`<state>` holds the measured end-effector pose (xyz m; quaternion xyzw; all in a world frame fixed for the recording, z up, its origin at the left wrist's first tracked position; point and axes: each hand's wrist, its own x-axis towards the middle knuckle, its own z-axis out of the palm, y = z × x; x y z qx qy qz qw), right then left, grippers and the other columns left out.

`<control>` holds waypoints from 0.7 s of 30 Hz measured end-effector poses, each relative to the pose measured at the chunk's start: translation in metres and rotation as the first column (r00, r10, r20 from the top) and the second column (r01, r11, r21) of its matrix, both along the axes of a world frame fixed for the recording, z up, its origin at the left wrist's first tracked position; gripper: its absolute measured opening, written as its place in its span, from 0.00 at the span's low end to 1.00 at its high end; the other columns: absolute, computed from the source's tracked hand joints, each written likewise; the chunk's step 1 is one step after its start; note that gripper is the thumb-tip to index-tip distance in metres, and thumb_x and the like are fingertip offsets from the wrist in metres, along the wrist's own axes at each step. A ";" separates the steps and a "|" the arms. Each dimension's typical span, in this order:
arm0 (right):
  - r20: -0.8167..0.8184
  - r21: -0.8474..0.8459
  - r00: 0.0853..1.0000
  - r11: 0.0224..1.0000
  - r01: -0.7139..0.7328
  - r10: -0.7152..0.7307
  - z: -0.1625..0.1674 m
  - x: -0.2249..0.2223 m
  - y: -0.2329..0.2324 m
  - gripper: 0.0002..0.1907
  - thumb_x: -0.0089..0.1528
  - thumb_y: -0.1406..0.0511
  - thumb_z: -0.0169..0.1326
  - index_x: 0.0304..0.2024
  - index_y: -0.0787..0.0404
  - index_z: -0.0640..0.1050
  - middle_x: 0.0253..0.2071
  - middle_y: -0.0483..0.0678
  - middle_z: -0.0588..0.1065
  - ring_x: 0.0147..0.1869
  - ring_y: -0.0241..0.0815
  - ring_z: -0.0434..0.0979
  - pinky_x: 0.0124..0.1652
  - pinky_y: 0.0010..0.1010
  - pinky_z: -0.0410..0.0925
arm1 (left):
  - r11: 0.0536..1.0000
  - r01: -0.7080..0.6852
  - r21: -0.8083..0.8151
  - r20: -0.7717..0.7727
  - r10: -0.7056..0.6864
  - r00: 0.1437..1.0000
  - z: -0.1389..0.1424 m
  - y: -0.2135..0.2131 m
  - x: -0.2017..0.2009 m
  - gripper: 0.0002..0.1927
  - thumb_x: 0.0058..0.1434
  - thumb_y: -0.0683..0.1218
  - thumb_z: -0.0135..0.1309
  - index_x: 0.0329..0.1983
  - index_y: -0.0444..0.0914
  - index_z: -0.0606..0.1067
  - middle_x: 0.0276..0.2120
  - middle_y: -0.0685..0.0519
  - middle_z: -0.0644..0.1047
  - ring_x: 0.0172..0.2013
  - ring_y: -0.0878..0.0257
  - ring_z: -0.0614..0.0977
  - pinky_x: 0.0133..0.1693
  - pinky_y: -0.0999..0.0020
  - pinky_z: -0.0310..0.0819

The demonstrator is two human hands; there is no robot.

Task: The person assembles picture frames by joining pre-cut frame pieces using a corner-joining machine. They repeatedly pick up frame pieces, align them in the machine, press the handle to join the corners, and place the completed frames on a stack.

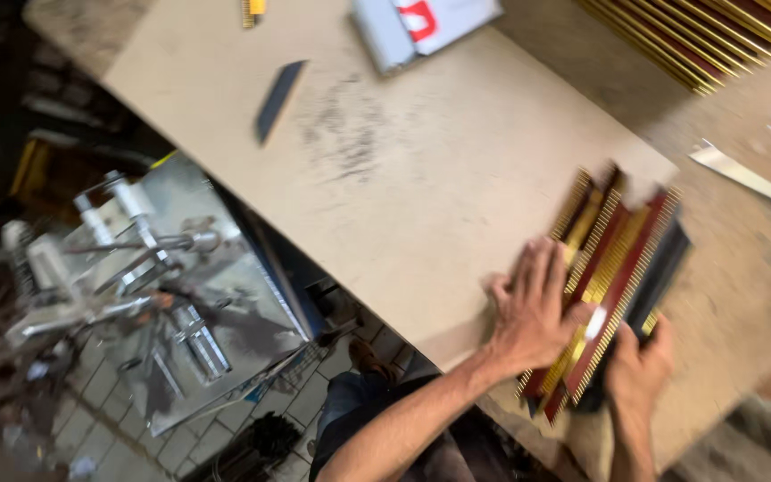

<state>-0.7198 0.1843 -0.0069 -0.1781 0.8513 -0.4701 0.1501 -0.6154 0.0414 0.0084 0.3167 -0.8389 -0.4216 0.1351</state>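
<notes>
With its fingers spread flat, the left hand presses a bundle of red-and-gold frame mouldings at the workbench edge while the right hand grips their near ends, seemingly squaring them; aligning calls for even pressure.

A bundle of moulding strips lay at the near right edge of the bench, between the left hand and the right hand. A flat bar lay far left, a booklet behind it, more strips far right.
</notes>
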 end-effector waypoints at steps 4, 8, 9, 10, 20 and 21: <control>-0.157 0.307 0.987 0.951 0.033 0.017 -0.001 -0.013 0.014 0.18 0.69 0.69 0.56 0.60 0.71 0.73 0.42 0.60 0.78 0.43 0.47 0.78 0.44 0.36 0.70 | 0.952 -0.255 -0.170 -0.093 0.243 0.966 0.001 -0.084 0.024 0.31 0.67 0.61 0.51 0.69 0.44 0.70 0.69 0.46 0.67 0.73 0.48 0.62 0.72 0.29 0.39; -0.254 0.339 0.964 0.941 0.018 0.073 0.004 -0.019 0.025 0.10 0.72 0.72 0.53 0.53 0.74 0.70 0.35 0.61 0.76 0.37 0.48 0.79 0.41 0.38 0.71 | 0.669 -0.538 -0.512 -0.094 0.579 0.810 0.003 -0.273 0.097 0.24 0.74 0.51 0.50 0.71 0.42 0.68 0.68 0.47 0.70 0.72 0.46 0.65 0.72 0.43 0.56; -0.152 0.302 0.988 0.953 0.034 0.012 0.008 -0.019 0.024 0.09 0.73 0.73 0.51 0.52 0.75 0.68 0.32 0.60 0.76 0.34 0.47 0.79 0.39 0.37 0.72 | 0.586 -0.523 -0.619 0.013 0.673 0.739 0.004 -0.311 0.119 0.26 0.71 0.54 0.53 0.69 0.42 0.68 0.66 0.47 0.71 0.70 0.47 0.66 0.70 0.41 0.50; -0.113 0.231 0.994 0.973 0.019 0.008 0.012 -0.018 0.021 0.08 0.74 0.74 0.49 0.52 0.74 0.66 0.33 0.60 0.75 0.33 0.46 0.79 0.37 0.36 0.72 | 0.548 -0.489 -0.679 0.069 0.711 0.700 0.003 -0.338 0.141 0.34 0.66 0.58 0.56 0.68 0.35 0.66 0.63 0.38 0.69 0.64 0.40 0.66 0.60 0.39 0.51; -0.146 -0.154 0.939 0.931 -0.332 0.311 0.085 0.061 -0.065 0.26 0.70 0.77 0.48 0.71 0.70 0.63 0.51 0.59 0.74 0.39 0.44 0.78 0.32 0.28 0.68 | 0.762 -0.579 -0.289 -0.098 0.578 0.810 0.007 -0.282 0.244 0.14 0.75 0.44 0.42 0.59 0.33 0.68 0.36 0.47 0.76 0.33 0.60 0.79 0.32 0.64 0.78; -0.198 -0.097 0.918 0.925 -0.367 0.344 0.092 0.077 -0.072 0.29 0.69 0.78 0.49 0.74 0.69 0.64 0.53 0.60 0.74 0.41 0.45 0.77 0.32 0.29 0.65 | 0.752 -0.599 -0.274 -0.135 0.587 0.798 0.007 -0.244 0.263 0.13 0.74 0.43 0.42 0.57 0.33 0.68 0.35 0.46 0.75 0.33 0.59 0.77 0.31 0.62 0.76</control>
